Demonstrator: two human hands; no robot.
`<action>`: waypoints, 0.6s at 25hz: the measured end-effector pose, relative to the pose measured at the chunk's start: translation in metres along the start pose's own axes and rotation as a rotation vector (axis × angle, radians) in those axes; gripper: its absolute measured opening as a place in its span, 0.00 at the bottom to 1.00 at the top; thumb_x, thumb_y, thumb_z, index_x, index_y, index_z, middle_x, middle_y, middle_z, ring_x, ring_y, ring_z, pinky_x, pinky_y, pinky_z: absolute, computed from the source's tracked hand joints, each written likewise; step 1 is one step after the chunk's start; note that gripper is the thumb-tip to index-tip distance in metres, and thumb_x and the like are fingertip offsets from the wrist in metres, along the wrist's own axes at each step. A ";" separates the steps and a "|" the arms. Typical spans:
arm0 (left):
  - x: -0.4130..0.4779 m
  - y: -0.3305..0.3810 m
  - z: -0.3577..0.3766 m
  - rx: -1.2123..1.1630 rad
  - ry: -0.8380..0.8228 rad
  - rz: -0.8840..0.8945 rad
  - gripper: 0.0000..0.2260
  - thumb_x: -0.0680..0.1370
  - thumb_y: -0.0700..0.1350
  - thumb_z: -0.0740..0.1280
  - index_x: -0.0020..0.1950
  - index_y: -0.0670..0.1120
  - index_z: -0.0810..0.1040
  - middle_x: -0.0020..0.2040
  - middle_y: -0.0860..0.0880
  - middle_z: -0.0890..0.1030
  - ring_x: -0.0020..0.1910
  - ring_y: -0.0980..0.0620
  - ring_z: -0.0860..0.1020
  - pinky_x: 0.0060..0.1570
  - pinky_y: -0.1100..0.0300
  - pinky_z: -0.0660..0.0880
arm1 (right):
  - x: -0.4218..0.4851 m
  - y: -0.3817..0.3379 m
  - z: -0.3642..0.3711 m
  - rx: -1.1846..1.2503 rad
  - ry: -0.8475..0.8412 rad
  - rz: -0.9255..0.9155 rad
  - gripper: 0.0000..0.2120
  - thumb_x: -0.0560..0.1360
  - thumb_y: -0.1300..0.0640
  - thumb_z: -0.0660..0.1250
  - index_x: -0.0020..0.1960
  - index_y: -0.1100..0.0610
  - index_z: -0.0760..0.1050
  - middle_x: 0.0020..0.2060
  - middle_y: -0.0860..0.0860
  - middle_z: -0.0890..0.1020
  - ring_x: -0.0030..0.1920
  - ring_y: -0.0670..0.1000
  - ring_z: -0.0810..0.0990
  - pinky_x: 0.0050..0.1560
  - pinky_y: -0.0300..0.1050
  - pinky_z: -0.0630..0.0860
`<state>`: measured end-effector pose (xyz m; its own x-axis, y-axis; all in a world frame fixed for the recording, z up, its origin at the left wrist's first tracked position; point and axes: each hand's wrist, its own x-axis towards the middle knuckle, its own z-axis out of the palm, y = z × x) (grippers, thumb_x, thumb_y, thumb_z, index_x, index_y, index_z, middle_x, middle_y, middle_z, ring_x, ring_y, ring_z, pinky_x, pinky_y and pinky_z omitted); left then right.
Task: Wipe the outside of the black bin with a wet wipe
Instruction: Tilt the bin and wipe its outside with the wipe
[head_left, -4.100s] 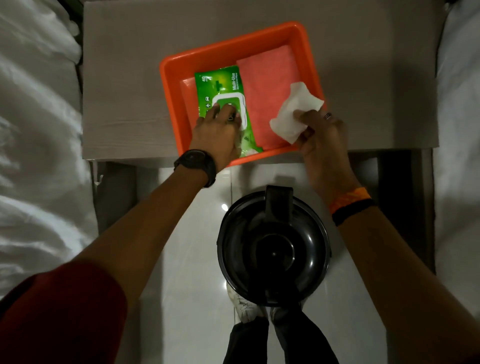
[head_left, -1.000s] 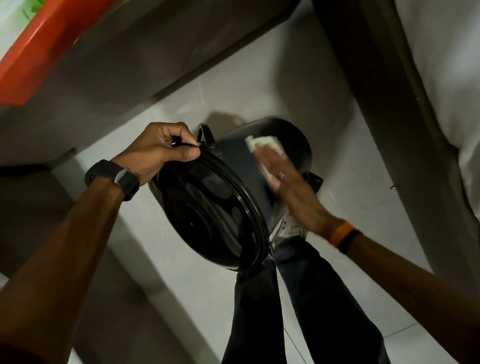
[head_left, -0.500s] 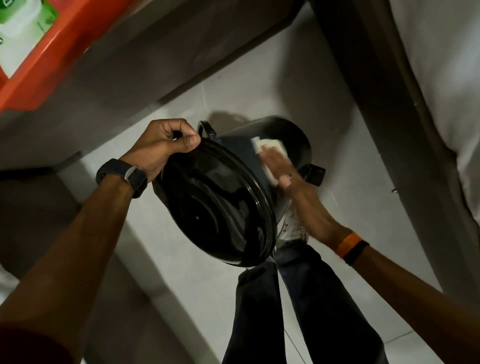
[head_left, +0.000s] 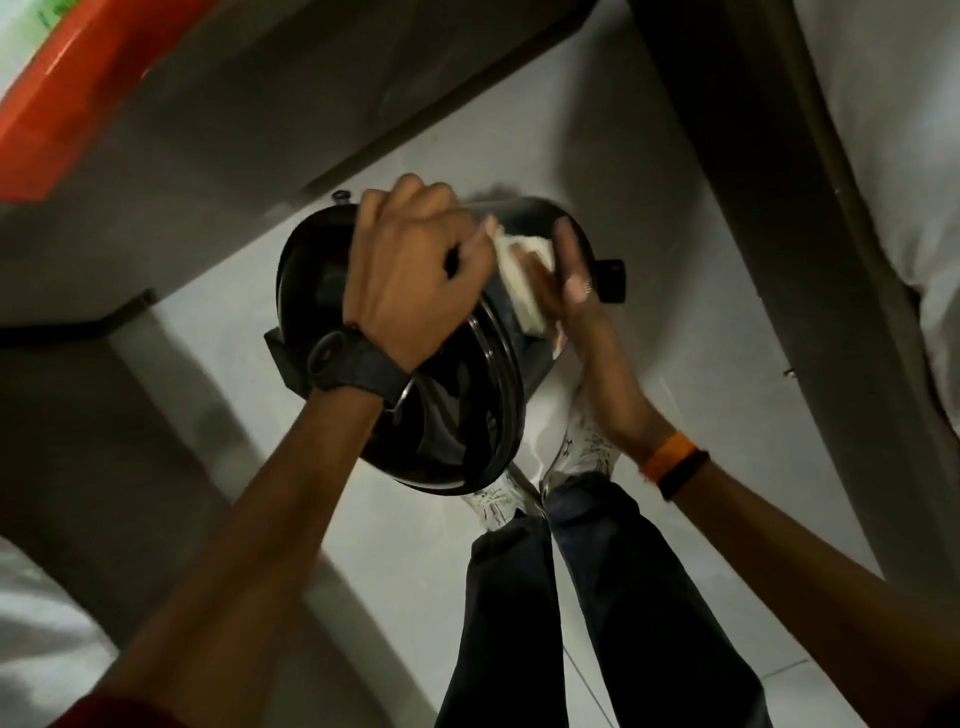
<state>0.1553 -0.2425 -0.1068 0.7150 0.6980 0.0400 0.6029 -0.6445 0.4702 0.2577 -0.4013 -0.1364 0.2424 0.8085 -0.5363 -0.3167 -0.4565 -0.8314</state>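
The left hand (head_left: 415, 275) curls around the rim of the tilted bin (head_left: 447, 415), fingertips hidden. The right hand (head_left: 574, 296), fingers straight, presses the half-covered wipe (head_left: 525, 283) on its side.

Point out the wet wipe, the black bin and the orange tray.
wet wipe (head_left: 525, 291): head view, its folded middle.
black bin (head_left: 447, 418): head view, its lid.
orange tray (head_left: 57, 104): head view, its outer wall.
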 end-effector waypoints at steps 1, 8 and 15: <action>0.000 -0.004 -0.004 -0.040 -0.019 -0.062 0.19 0.82 0.48 0.60 0.30 0.48 0.69 0.31 0.51 0.70 0.39 0.45 0.73 0.49 0.52 0.64 | -0.019 0.001 0.016 -0.070 -0.061 -0.071 0.23 0.87 0.40 0.50 0.81 0.40 0.64 0.75 0.26 0.70 0.79 0.31 0.64 0.78 0.29 0.62; -0.021 -0.012 -0.010 -0.136 -0.043 -0.286 0.26 0.83 0.46 0.60 0.24 0.47 0.61 0.22 0.53 0.64 0.30 0.50 0.67 0.47 0.53 0.66 | 0.034 0.025 -0.019 -0.546 0.061 0.098 0.26 0.89 0.56 0.50 0.86 0.54 0.47 0.87 0.51 0.43 0.87 0.51 0.41 0.87 0.57 0.42; 0.011 -0.033 -0.013 -0.308 -0.007 -0.561 0.27 0.82 0.50 0.62 0.24 0.45 0.61 0.22 0.48 0.63 0.26 0.50 0.65 0.33 0.57 0.62 | -0.025 0.033 0.029 -0.624 -0.227 -0.328 0.35 0.84 0.33 0.41 0.85 0.49 0.49 0.85 0.41 0.45 0.85 0.41 0.36 0.85 0.43 0.34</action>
<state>0.1384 -0.2096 -0.1103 0.3236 0.9003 -0.2911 0.7577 -0.0623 0.6497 0.2144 -0.4261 -0.1465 0.0179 0.9658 -0.2586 0.3365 -0.2494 -0.9080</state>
